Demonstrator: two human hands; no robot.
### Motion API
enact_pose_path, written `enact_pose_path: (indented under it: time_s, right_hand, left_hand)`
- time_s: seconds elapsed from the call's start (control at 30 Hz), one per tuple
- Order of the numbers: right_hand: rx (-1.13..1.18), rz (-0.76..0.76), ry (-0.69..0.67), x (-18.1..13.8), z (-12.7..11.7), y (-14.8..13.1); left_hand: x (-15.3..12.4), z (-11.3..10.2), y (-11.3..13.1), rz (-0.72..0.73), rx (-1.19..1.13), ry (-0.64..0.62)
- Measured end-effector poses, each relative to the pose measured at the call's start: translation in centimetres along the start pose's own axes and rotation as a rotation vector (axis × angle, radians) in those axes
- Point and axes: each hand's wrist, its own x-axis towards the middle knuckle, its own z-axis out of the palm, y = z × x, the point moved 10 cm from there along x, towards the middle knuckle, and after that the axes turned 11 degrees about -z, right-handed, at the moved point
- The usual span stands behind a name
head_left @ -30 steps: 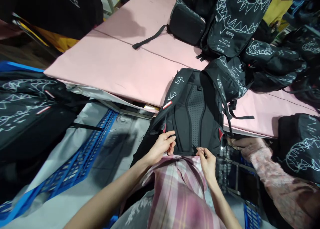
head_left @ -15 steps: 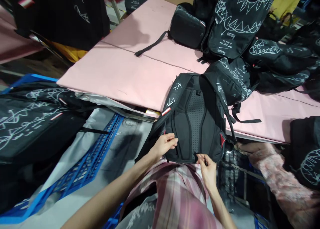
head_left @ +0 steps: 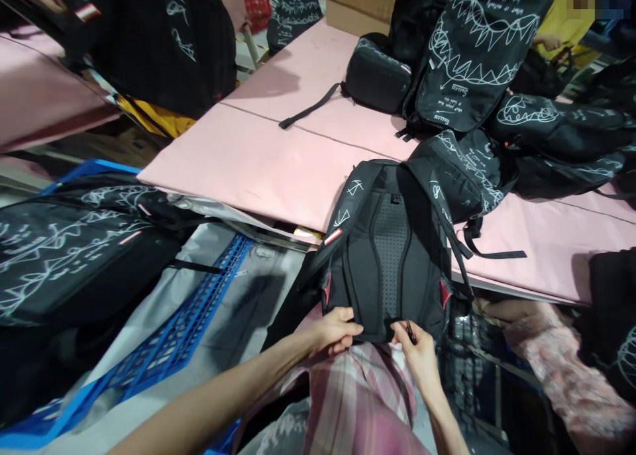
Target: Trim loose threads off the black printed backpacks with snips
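Observation:
A black backpack point(head_left: 365, 263) leans on the table edge with its padded back panel and shoulder straps facing me. My left hand point(head_left: 338, 330) is at its lower left corner, fingers closed round the bottom edge. At the bottom edge, right of the middle, my right hand point(head_left: 415, 346) is closed on a small dark slim tool point(head_left: 411, 332), partly hidden by the fingers. The right fingertips touch the fabric near the bottom seam. Red patches show at both lower sides of the backpack.
Several black backpacks with white scribble prints point(head_left: 481, 51) lie on the pink table point(head_left: 238, 157). More lie left, above a blue crate point(head_left: 213, 296). Another person's arm in a floral sleeve point(head_left: 551, 349) reaches in at right. A cardboard box point(head_left: 362, 4) stands at the back.
My left hand has moved down from the lower left of the back panel to the bottom edge. The right hand stays near the bottom seam with the tool. The view has shifted slightly.

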Motion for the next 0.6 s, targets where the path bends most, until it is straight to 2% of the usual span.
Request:
enact_pose_path:
  time_s: [0.07,0.1,0.2,0.27,0.33,0.43,0.6]
  right_hand:
    - [0.014,-0.016,-0.040,0.1,-0.3,-0.8]
    - [0.010,-0.030,-0.039,0.3,-0.7,-1.1]
    - [-0.032,-0.063,0.033,1.3,-1.9,-1.4]
    - [-0.082,-0.077,0.096,2.3,-2.4,-1.4]
    - [-0.156,-0.094,0.132,3.4,-2.4,-1.5]
    - [-0.269,-0.128,0.134,4.9,-1.6,-2.5]
    - [-0.376,-0.229,0.026,7.5,1.1,-5.5]
  left_hand:
    - [-0.7,-0.7,0.7,0.027,0.315,0.146]
    - [-1.5,-1.8,2.0,0.071,0.480,0.282]
    - [-5.2,-5.7,8.3,0.316,0.860,0.791]
    - [-7.1,-7.6,11.3,0.456,0.931,1.020]
    - [-7.2,-9.3,12.7,0.519,0.893,1.111]
    - [-6.5,-11.4,13.3,0.568,0.769,1.168]
    - [-5.9,-12.8,14.3,0.598,0.678,1.223]
